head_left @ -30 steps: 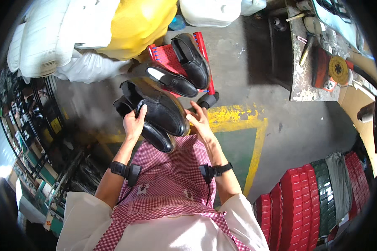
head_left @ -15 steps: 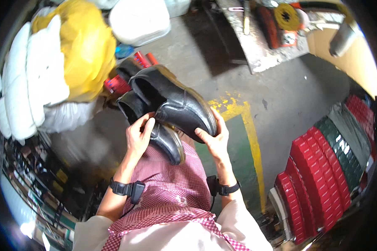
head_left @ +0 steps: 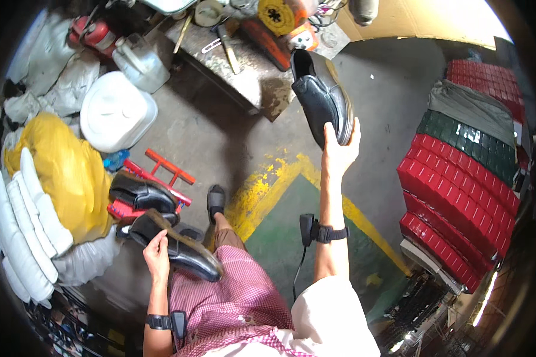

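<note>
My right hand [head_left: 340, 152], arm stretched forward, grips a black leather slip-on shoe [head_left: 323, 98] by its toe, thumb on the upper and fingers at the sole edge. The heel end points away, near the workbench edge. Down at the left, my left hand [head_left: 156, 256] pinches the side of a second black shoe [head_left: 193, 257], which lies over my checked apron [head_left: 244, 285] with its toe to the right. Just beyond it, another black shoe [head_left: 140, 190] rests by a red metal frame [head_left: 170, 169]. Parts of further dark shoes there are mostly hidden.
A workbench [head_left: 250, 89] with tools and an orange-and-yellow machine [head_left: 274, 35] stands ahead. At left are a white tub [head_left: 116, 113], a yellow sack [head_left: 62, 172] and stacked white pads [head_left: 33, 220]. Stacked red boxes [head_left: 452, 196] stand at right.
My hands have moved apart. The right one carried its shoe forward and right, toward the bench; the left one, with the other shoe, shifted left. My view has turned to the right.
</note>
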Demonstrator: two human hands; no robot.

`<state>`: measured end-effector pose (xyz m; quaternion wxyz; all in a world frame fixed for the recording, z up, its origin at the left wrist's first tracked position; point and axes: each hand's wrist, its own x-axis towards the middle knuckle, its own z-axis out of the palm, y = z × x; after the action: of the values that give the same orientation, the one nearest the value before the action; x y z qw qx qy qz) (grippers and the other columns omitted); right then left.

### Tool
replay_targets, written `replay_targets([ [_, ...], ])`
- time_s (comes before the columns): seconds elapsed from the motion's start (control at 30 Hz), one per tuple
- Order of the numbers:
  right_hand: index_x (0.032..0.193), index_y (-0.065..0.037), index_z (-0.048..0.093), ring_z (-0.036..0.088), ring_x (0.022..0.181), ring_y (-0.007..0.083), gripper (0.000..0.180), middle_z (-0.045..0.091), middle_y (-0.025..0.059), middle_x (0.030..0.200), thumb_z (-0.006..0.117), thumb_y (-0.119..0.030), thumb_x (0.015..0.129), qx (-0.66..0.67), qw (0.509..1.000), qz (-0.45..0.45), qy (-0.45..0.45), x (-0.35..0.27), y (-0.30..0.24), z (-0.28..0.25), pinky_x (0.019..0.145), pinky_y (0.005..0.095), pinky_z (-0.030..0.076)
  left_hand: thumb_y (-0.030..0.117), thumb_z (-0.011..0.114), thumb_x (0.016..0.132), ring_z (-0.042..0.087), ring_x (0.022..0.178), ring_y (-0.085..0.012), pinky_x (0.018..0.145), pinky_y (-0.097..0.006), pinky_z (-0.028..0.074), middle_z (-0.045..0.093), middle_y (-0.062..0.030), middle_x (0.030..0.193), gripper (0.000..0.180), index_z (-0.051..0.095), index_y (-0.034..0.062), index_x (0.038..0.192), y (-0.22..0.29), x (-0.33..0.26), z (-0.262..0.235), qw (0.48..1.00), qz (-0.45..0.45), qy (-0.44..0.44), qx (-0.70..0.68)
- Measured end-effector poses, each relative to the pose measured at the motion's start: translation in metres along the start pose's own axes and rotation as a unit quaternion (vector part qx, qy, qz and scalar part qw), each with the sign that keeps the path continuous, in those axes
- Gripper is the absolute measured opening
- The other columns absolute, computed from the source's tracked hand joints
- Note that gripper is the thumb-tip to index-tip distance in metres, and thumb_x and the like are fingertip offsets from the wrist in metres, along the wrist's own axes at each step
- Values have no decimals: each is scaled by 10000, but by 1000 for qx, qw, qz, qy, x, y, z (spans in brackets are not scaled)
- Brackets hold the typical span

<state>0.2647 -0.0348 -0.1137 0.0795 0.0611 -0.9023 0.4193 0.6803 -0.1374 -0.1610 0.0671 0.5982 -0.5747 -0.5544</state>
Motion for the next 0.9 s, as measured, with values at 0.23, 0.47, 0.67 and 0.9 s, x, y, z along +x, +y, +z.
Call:
replay_targets([
  [0.23,1230,-37,413,499,1065,309,652,495,178,1185,674,-259,674,-37,995,-27,94,89,-2,30,913,351,370,50,531,830,545,778,-67,714,-194,425,625,-44,886,191,609,-31,984,0,9,11,1000,-17,-2,-7],
  [0.47,1227,-23,407,502,1049,333,648,509,198,1158,639,-281,679,-58,988,-5,141,133,-18,53,904,369,371,30,536,816,530,745,-52,679,-177,415,617,-21,863,181,615,-32,967,1,17,19,999,-42,-4,-17],
  [0.67,1177,-6,464,504,1051,311,652,521,187,1145,672,-300,633,-37,986,-6,160,156,-27,62,907,352,371,27,534,813,526,724,-50,662,-174,412,615,-19,851,174,621,-31,952,-2,21,25,1000,-2,5,-19],
  [0.9,1206,-5,424,493,1055,340,654,500,215,1159,655,-291,665,-39,987,-5,155,162,-25,72,910,376,366,26,537,809,499,674,-38,611,-175,399,613,-11,805,171,621,-34,946,-1,21,23,999,-40,6,-30],
])
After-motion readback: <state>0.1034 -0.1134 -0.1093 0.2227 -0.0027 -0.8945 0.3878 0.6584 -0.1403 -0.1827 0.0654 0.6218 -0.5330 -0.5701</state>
